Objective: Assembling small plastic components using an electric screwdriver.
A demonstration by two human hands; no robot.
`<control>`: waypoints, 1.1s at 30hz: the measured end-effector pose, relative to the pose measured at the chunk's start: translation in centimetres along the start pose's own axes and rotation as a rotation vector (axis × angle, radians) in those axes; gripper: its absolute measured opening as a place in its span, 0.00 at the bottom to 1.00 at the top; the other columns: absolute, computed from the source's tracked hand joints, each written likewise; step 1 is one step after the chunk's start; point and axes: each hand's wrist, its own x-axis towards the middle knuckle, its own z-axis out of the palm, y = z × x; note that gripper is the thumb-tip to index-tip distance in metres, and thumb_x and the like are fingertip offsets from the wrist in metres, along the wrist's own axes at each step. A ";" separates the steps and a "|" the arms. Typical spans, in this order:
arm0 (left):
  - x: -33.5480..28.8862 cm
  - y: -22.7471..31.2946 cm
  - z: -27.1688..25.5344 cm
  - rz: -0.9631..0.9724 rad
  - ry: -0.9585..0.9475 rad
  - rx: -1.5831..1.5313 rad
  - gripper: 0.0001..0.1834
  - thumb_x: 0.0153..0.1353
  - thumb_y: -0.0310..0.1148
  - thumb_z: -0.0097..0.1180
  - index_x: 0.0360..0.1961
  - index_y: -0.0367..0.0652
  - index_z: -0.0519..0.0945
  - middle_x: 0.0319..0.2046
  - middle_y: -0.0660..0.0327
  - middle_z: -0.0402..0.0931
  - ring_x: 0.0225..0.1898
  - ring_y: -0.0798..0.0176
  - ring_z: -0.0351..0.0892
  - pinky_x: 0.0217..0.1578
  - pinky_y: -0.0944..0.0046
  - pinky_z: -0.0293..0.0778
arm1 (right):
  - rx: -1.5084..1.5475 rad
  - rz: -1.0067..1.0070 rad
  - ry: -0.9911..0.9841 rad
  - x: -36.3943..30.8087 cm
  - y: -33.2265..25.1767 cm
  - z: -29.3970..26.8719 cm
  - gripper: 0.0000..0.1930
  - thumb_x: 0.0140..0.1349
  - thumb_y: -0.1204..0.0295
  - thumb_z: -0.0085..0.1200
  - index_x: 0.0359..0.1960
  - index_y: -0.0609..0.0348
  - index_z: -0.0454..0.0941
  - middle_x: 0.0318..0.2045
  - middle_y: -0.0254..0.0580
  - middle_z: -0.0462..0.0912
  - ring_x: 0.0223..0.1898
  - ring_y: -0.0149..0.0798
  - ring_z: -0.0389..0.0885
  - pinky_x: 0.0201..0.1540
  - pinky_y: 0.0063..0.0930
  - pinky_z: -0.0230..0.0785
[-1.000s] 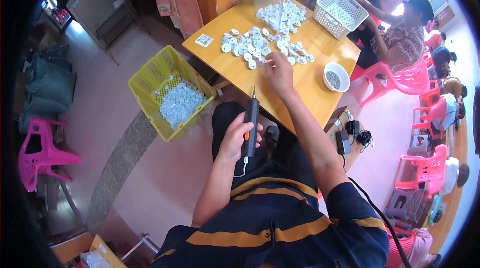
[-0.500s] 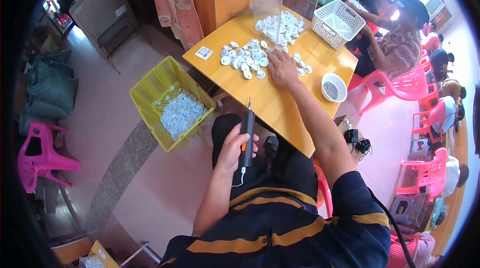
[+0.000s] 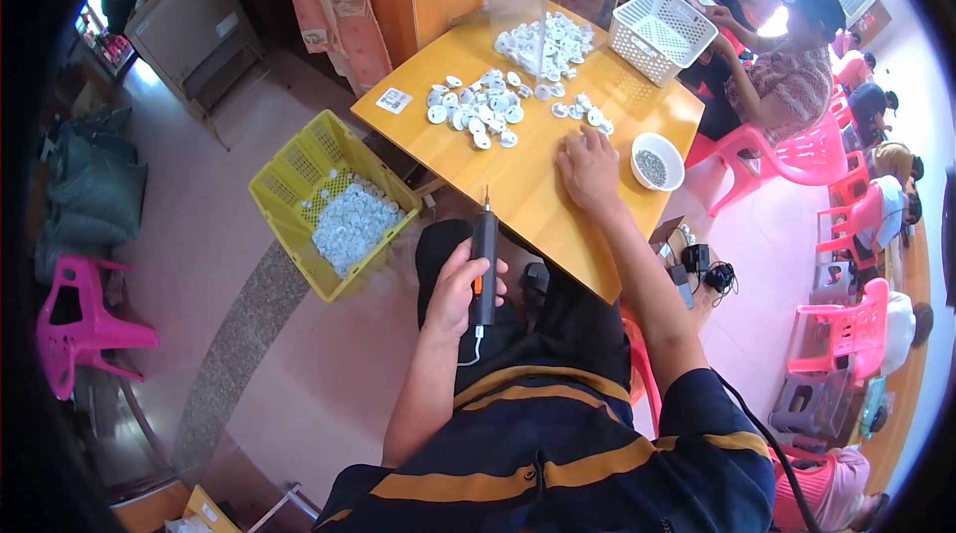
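Observation:
My left hand (image 3: 455,291) is wrapped round a black electric screwdriver (image 3: 485,269) with an orange switch. The tool stands upright, its bit pointing away from me past the table's near edge, and a white cable runs from its bottom. My right hand (image 3: 591,174) lies palm down on the yellow wooden table (image 3: 528,184), fingers stretched out and thumb apart, with nothing visible in it. Just beyond its fingertips is a small group of round white plastic parts (image 3: 595,117). A larger pile of them (image 3: 476,110) sits to the left. Right of the hand stands a white bowl of small metal pieces (image 3: 673,152).
A clear panel (image 3: 543,35) stands before another white heap (image 3: 568,45). A white basket (image 3: 637,60) sits at the table's far right. On the floor, a yellow crate (image 3: 289,174) holds many white parts. A seated person (image 3: 787,85) works at right; pink chairs (image 3: 846,324) line that side.
My right hand has drawn back from the white parts toward me and slightly right. My left hand still holds the screwdriver in much the same place. The whole view has shifted slightly.

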 end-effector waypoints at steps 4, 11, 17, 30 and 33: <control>0.1 0.0 0.3 -0.012 -0.007 0.004 0.25 0.68 0.30 0.46 0.66 0.40 0.66 0.40 0.54 0.80 0.30 0.63 0.83 0.29 0.64 0.83 | 0.026 -0.079 0.118 3.1 0.7 1.1 0.20 0.62 0.69 0.57 0.57 0.55 0.76 0.62 0.50 0.73 0.63 0.54 0.70 0.63 0.48 0.67; -0.1 0.1 0.0 -0.025 0.018 0.018 0.27 0.68 0.30 0.47 0.68 0.42 0.64 0.39 0.56 0.81 0.30 0.65 0.82 0.30 0.65 0.81 | 0.079 -0.161 -0.032 9.3 -0.2 4.6 0.21 0.62 0.72 0.53 0.59 0.54 0.75 0.62 0.49 0.73 0.64 0.53 0.70 0.63 0.44 0.68; 0.0 0.3 -0.2 -0.023 0.044 0.021 0.27 0.68 0.30 0.47 0.68 0.42 0.64 0.39 0.57 0.80 0.30 0.65 0.82 0.29 0.65 0.81 | 0.060 -0.190 -0.056 10.2 0.1 6.0 0.14 0.61 0.73 0.53 0.48 0.54 0.81 0.56 0.41 0.79 0.60 0.48 0.74 0.59 0.40 0.71; -0.1 0.2 0.0 -0.019 0.045 0.045 0.26 0.68 0.31 0.48 0.67 0.42 0.65 0.39 0.57 0.80 0.30 0.66 0.82 0.30 0.66 0.81 | 0.033 -0.283 -0.102 4.2 2.2 0.7 0.04 0.53 0.73 0.56 0.24 0.57 0.83 0.33 0.38 0.84 0.45 0.45 0.80 0.51 0.39 0.74; -0.1 -0.1 0.2 -0.008 0.029 0.068 0.24 0.68 0.31 0.46 0.65 0.41 0.66 0.40 0.54 0.80 0.30 0.64 0.82 0.29 0.65 0.82 | 0.023 -0.255 -0.146 3.2 2.2 -0.4 0.04 0.53 0.73 0.56 0.27 0.56 0.83 0.34 0.37 0.83 0.48 0.44 0.79 0.56 0.42 0.70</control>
